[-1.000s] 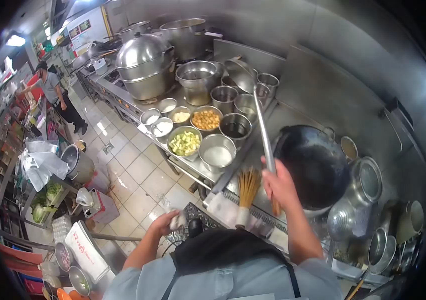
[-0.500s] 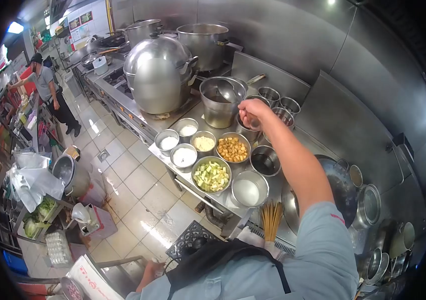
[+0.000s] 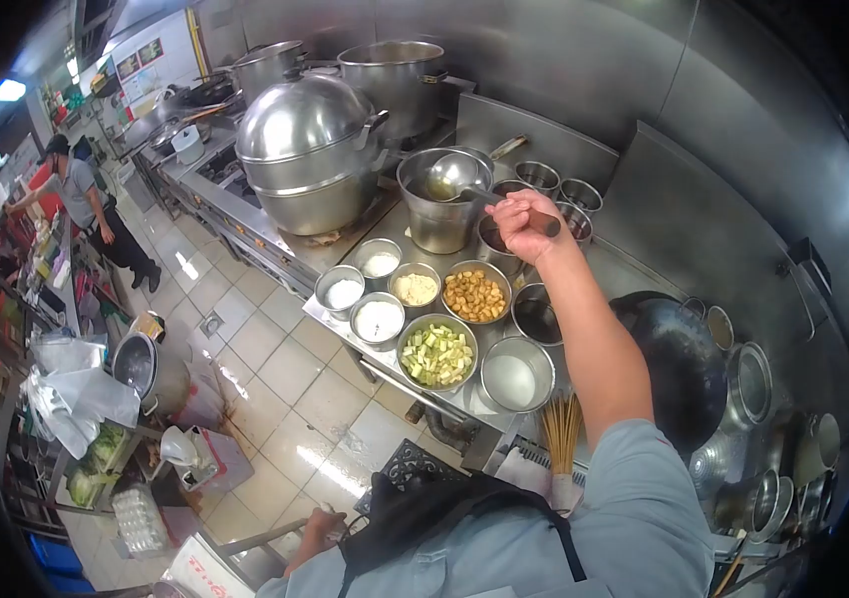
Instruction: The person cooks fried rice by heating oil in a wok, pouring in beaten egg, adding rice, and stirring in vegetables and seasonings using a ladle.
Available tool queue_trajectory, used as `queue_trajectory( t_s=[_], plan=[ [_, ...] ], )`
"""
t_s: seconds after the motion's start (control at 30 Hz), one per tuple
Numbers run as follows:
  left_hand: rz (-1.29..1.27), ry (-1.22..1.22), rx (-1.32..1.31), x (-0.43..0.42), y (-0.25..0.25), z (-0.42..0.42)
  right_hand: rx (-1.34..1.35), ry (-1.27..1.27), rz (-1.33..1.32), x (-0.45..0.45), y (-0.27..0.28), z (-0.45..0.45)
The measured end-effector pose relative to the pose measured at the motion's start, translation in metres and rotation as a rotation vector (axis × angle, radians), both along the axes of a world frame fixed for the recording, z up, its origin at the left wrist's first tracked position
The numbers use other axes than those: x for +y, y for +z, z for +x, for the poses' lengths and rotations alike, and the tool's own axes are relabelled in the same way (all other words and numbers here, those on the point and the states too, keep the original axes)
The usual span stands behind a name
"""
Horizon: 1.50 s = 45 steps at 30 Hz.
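Note:
My right hand is closed around the handle of a metal ladle. The ladle's bowl is at the mouth of a tall steel pot with brownish liquid inside. Near my right forearm are a bowl of browned cubes, a bowl of pale green chopped vegetable and a container of dark liquid. Low by my left side, my left hand has curled fingers beside a metal rail. What it holds, if anything, I cannot make out.
Several small bowls of white powder stand at the counter's left edge. A large domed steamer sits on the stove. Skewers stand by my right side, near a dark wok. Another person stands across the aisle.
My right wrist has turned, and the ladle's bowl has tilted and shifted at the pot's mouth. The view has swung slightly. My left hand stays low at my side.

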<state>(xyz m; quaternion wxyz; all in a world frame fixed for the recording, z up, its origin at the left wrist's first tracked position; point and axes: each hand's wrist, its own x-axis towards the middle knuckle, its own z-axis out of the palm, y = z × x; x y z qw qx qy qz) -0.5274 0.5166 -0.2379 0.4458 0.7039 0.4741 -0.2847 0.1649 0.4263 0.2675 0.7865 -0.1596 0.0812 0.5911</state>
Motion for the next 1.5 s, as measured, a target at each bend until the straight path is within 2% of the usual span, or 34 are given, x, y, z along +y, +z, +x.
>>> queue_trajectory(
  t_s=[0.13, 0.2, 0.27, 0.33, 0.57, 0.7, 0.83, 1.0, 1.1, 1.23, 1.27, 1.37, 1.5],
  plan=[
    [-0.017, 0.251, 0.039, 0.000, 0.059, 0.037, 0.041, -0.026, 0.202, -0.044, 0.007, -0.020],
    [0.093, 0.016, -0.031, 0.008, 0.024, 0.024, 0.060, -0.060, 0.280, -0.076, 0.013, -0.037],
    [0.105, -0.137, 0.037, 0.010, 0.013, 0.024, 0.087, -0.060, 0.357, -0.114, 0.013, -0.055],
    [0.026, -0.200, 0.248, 0.000, 0.015, 0.053, 0.124, -0.073, 0.423, -0.157, 0.010, -0.075],
    [0.089, -0.264, 0.080, -0.037, 0.049, 0.097, 0.105, -0.159, 0.477, -0.331, -0.016, -0.150],
    [0.099, -0.352, 0.053, -0.076, 0.062, 0.123, -0.011, -0.240, 0.382, -0.421, -0.044, -0.178],
    [0.111, -0.411, 0.031, -0.115, 0.075, 0.140, -0.113, -0.354, 0.139, -0.484, -0.071, -0.166],
    [0.132, -0.442, 0.000, -0.156, 0.089, 0.150, -0.210, -0.537, 0.065, -0.543, -0.118, -0.122],
    [0.146, -0.445, -0.007, -0.172, 0.096, 0.151, -0.349, -0.743, -0.248, -0.571, -0.126, -0.136],
    [0.162, -0.450, -0.006, -0.185, 0.103, 0.146, -0.740, -0.796, -0.950, -0.605, -0.131, -0.173],
    [0.165, -0.455, -0.007, -0.187, 0.104, 0.147, -0.943, -0.743, -1.158, -0.618, -0.140, -0.181],
    [0.180, -0.484, -0.005, -0.191, 0.110, 0.150, -0.960, -0.566, -1.245, -0.648, -0.106, -0.218],
    [0.199, -0.545, -0.003, -0.194, 0.121, 0.165, -0.418, -0.817, -0.300, -0.687, -0.162, -0.216]
  ],
)
